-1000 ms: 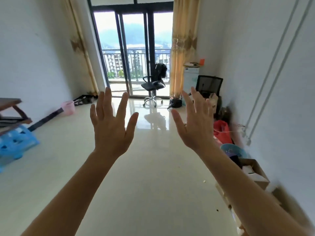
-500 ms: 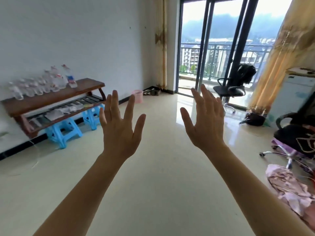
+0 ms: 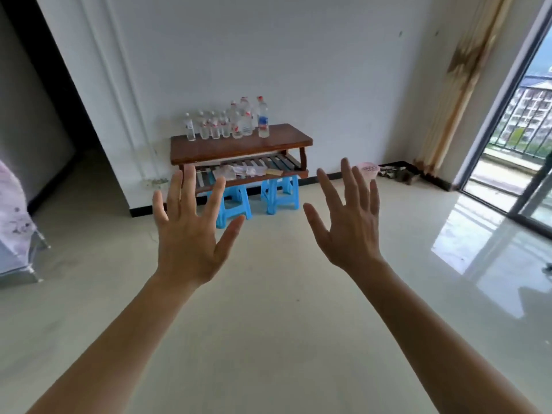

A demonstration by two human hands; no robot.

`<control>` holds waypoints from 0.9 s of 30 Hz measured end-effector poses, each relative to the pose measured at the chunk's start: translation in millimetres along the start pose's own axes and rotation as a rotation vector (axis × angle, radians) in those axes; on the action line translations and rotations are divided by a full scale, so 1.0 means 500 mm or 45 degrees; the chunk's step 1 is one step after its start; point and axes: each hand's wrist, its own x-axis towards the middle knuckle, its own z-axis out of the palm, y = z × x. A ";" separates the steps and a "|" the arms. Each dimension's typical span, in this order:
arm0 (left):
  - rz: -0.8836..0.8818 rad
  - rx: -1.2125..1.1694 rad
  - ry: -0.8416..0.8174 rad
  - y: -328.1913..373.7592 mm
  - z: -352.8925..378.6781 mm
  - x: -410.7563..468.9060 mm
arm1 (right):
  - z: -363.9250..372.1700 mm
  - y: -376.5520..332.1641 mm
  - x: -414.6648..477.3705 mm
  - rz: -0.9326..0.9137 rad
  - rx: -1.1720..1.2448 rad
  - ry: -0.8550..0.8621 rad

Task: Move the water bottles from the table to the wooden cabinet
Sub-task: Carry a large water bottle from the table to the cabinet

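Note:
Several clear water bottles point(image 3: 230, 124) with red caps stand in a cluster on the left part of a dark wooden table point(image 3: 286, 141) against the white wall. The table rests on two blue plastic stools point(image 3: 279, 192) and has a slatted lower shelf with papers on it. My left hand point(image 3: 188, 234) and my right hand point(image 3: 349, 225) are raised in front of me, fingers spread, holding nothing. Both are well short of the table. No wooden cabinet is in view.
A dark doorway point(image 3: 44, 100) opens at the left, with a cloth-covered piece of furniture point(image 3: 15, 228) beside it. A pink basket point(image 3: 368, 169) and shoes point(image 3: 397, 173) lie by the wall. A curtain point(image 3: 457, 85) and a sliding balcony door point(image 3: 516, 121) stand at the right.
The view has swung left: the balcony door moved from the centre to the right edge and the table with bottles now sits straight ahead. Both hands stay raised and spread.

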 end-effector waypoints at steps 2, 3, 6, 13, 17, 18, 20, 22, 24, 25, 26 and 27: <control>-0.034 0.005 0.000 -0.040 0.057 0.050 | 0.075 -0.007 0.066 -0.004 0.026 -0.022; -0.052 -0.002 -0.010 -0.059 0.085 0.084 | 0.109 -0.008 0.102 -0.005 0.035 -0.026; -0.077 0.002 -0.063 -0.103 0.176 0.188 | 0.199 0.010 0.203 -0.045 0.029 -0.065; -0.057 -0.029 -0.114 -0.146 0.414 0.403 | 0.394 0.161 0.390 0.002 -0.073 -0.094; -0.074 -0.048 -0.131 -0.146 0.595 0.524 | 0.553 0.261 0.499 0.057 -0.037 -0.065; -0.071 -0.044 -0.141 -0.144 0.642 0.559 | 0.594 0.287 0.527 0.058 -0.016 -0.056; -0.050 -0.021 -0.160 -0.142 0.738 0.633 | 0.679 0.344 0.587 0.076 0.022 -0.054; -0.068 -0.010 -0.191 -0.145 0.824 0.711 | 0.763 0.402 0.661 0.088 0.042 -0.089; -0.123 0.003 -0.233 -0.158 0.907 0.798 | 0.846 0.458 0.760 0.124 0.099 -0.137; -0.149 0.015 -0.235 -0.167 0.929 0.823 | 0.874 0.472 0.795 0.118 0.113 -0.147; -0.156 0.032 -0.221 -0.176 0.946 0.843 | 0.897 0.480 0.825 0.085 0.115 -0.143; -0.183 0.042 -0.229 -0.192 0.982 0.884 | 0.937 0.494 0.882 0.059 0.126 -0.167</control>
